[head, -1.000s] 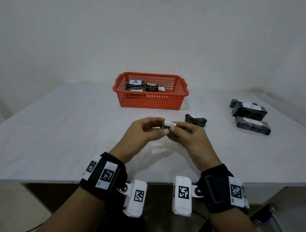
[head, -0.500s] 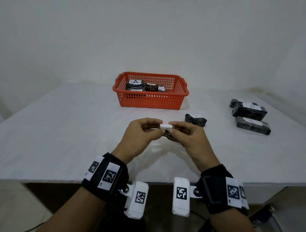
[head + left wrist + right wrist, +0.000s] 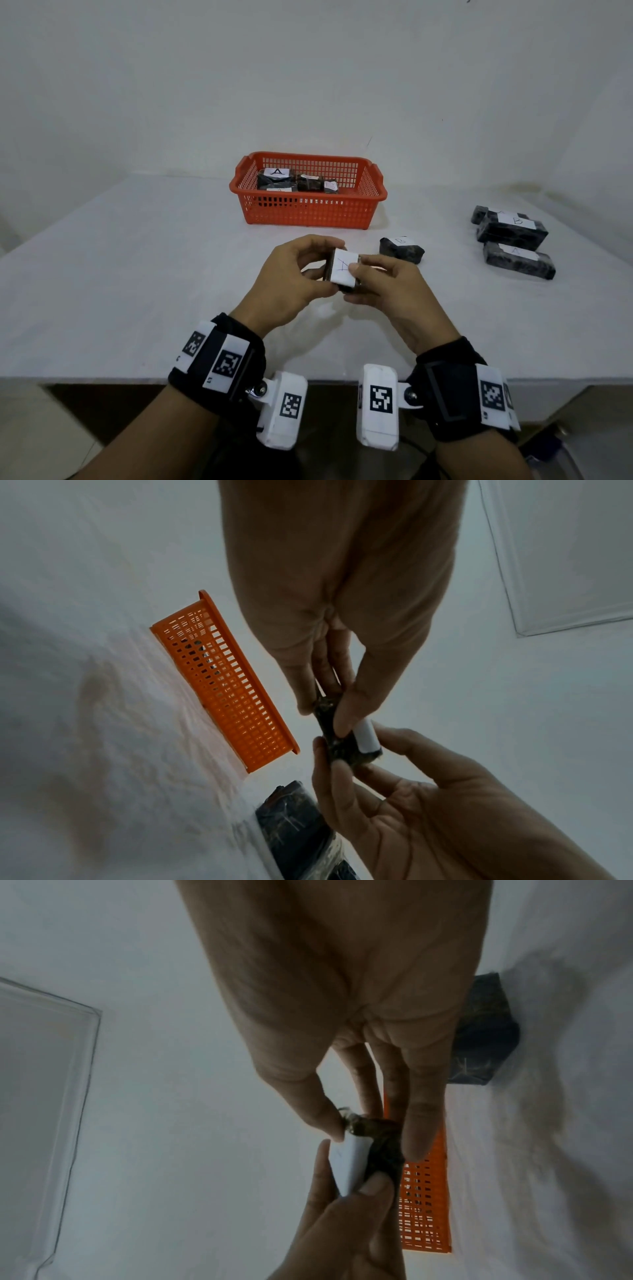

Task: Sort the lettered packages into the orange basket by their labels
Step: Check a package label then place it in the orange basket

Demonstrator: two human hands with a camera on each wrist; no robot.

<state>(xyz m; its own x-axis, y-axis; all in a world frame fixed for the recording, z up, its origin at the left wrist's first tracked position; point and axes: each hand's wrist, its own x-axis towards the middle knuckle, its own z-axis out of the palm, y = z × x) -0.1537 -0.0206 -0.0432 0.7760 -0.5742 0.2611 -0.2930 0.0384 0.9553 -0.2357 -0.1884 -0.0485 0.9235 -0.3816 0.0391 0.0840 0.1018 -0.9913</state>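
Both hands hold one small dark package [image 3: 343, 269] above the table's near middle, its white label marked A tilted up at the head camera. My left hand [image 3: 294, 274] pinches its left end [image 3: 330, 723]; my right hand [image 3: 383, 284] pinches the right end [image 3: 369, 1139]. The orange basket [image 3: 308, 209] stands behind, with several dark labelled packages [image 3: 275, 178] inside. A small package marked B [image 3: 401, 249] lies on the table just right of the hands. Both wrist views show the held package's white label edge-on.
Three larger dark packages [image 3: 512, 231] lie at the right of the white table [image 3: 120, 274], one [image 3: 519, 260] nearest, labelled A. A white wall rises behind the basket. The table's front edge runs under my wrists.
The held package has been turned so its label, seen edge-on before, now faces up and shows the letter A. Both hands stayed in nearly the same place.
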